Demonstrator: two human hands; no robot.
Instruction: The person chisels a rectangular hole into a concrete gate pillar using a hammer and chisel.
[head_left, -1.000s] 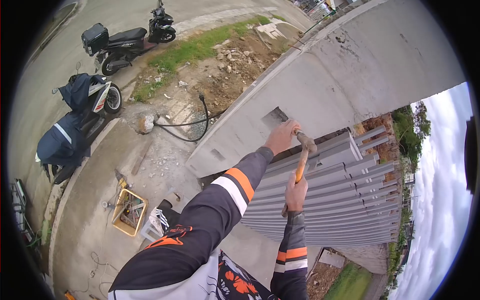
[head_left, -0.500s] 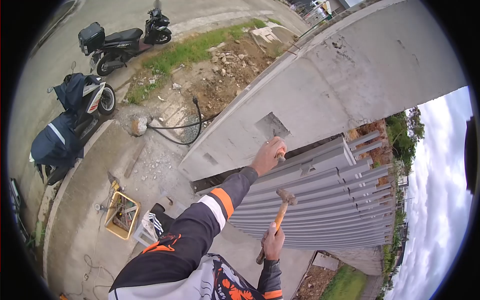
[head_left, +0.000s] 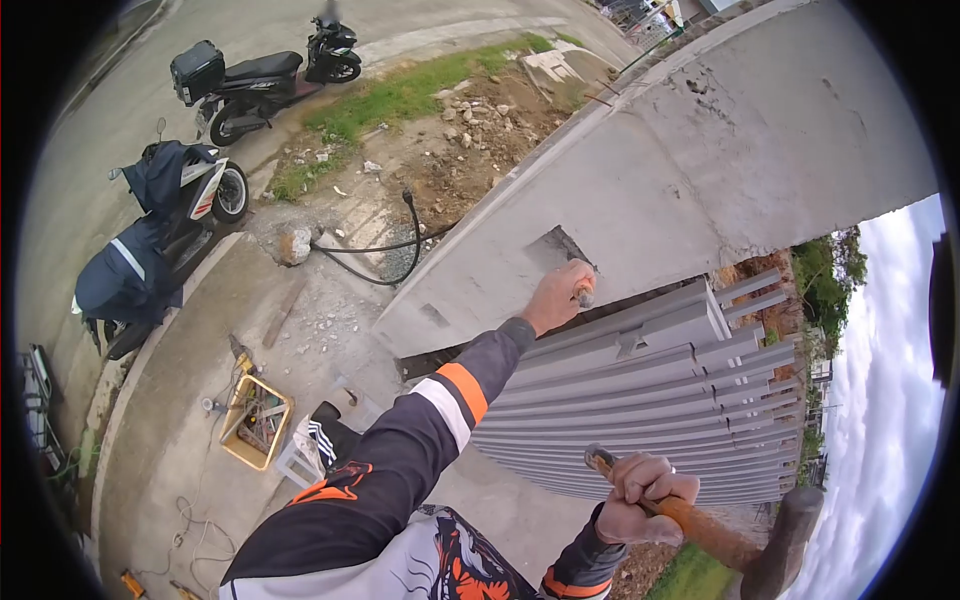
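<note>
My left hand (head_left: 556,298) is closed around a chisel (head_left: 585,293) whose butt end pokes out of the fist; its blade is hidden. That fist is at the edge of a rectangular recess (head_left: 556,250) cut in the grey concrete wall (head_left: 680,190). My right hand (head_left: 640,497) grips the wooden handle of a hammer (head_left: 712,537). The hammer's metal head (head_left: 788,545) is at lower right, close to the camera and away from the chisel. A smaller, shallow patch (head_left: 434,315) marks the wall to the left.
A yellow crate of tools (head_left: 256,422) stands on the concrete ground near a white stool (head_left: 300,452). A black cable (head_left: 415,240) loops beside rubble. Two motorbikes (head_left: 262,82) are parked at upper left. Grey ribbed metal panels (head_left: 620,410) run beside the wall.
My right hand has swung the hammer away from the chisel, down and right in view, toward the camera. The left fist stays by the recess; the whole view has shifted slightly.
</note>
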